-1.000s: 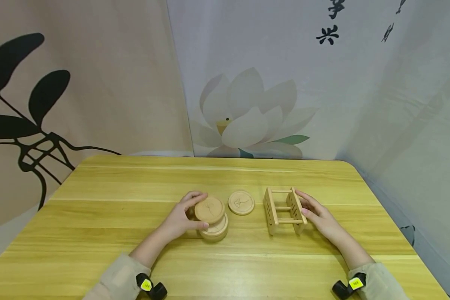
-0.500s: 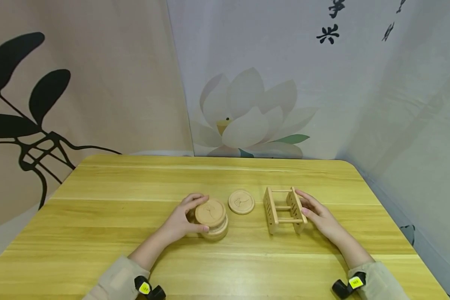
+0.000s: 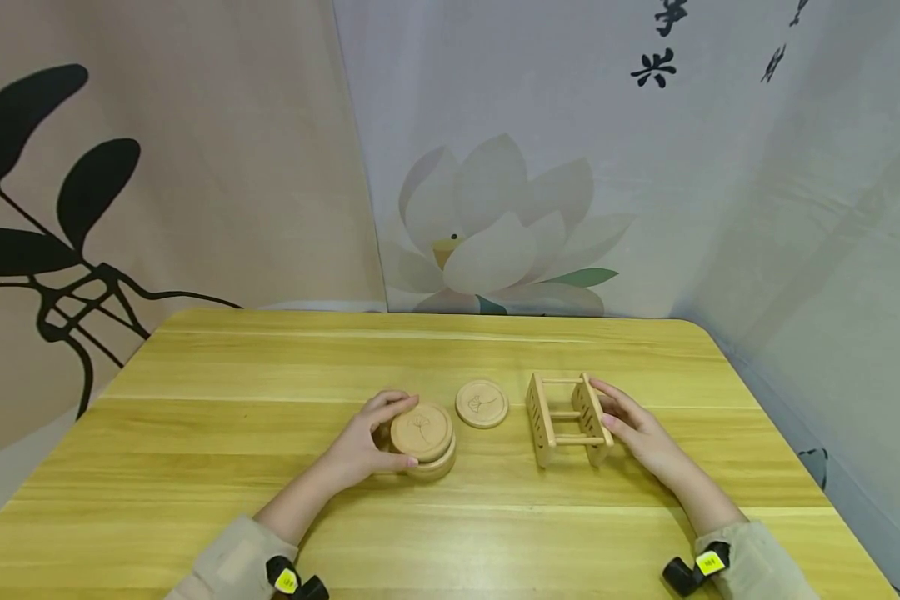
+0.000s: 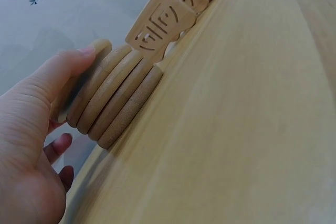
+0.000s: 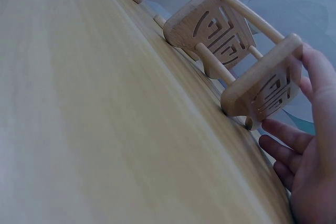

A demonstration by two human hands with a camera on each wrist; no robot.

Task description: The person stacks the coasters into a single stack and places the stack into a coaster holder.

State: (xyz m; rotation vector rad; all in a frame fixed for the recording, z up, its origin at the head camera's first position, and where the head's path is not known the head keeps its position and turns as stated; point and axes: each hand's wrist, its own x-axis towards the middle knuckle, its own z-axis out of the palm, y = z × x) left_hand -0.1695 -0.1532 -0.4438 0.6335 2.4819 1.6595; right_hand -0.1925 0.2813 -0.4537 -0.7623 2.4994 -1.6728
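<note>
A round wooden coaster (image 3: 422, 432) with an engraved flower lies over a short stack of coasters (image 3: 437, 468). My left hand (image 3: 367, 437) pinches its edge between thumb and fingers. Seen in the left wrist view, this top coaster (image 4: 101, 59) tilts slightly away from the several coasters (image 4: 118, 95) beneath. A single coaster (image 3: 482, 404) rests flat on the table between the stack and a wooden coaster rack (image 3: 567, 415). My right hand (image 3: 639, 425) holds the rack by its right end panel (image 5: 270, 87), which has cut-out slots; thumb and fingertips are at the panel's edges.
The light wood table (image 3: 480, 550) ends at a far edge against a hanging cloth (image 3: 495, 100) printed with a lotus. Both sleeves carry small black wrist cameras (image 3: 296, 577) near the table's front.
My left hand has shifted slightly nearer and lowered the top coaster onto the stack, covering more of the coasters below. The right hand and the rack have stayed put.
</note>
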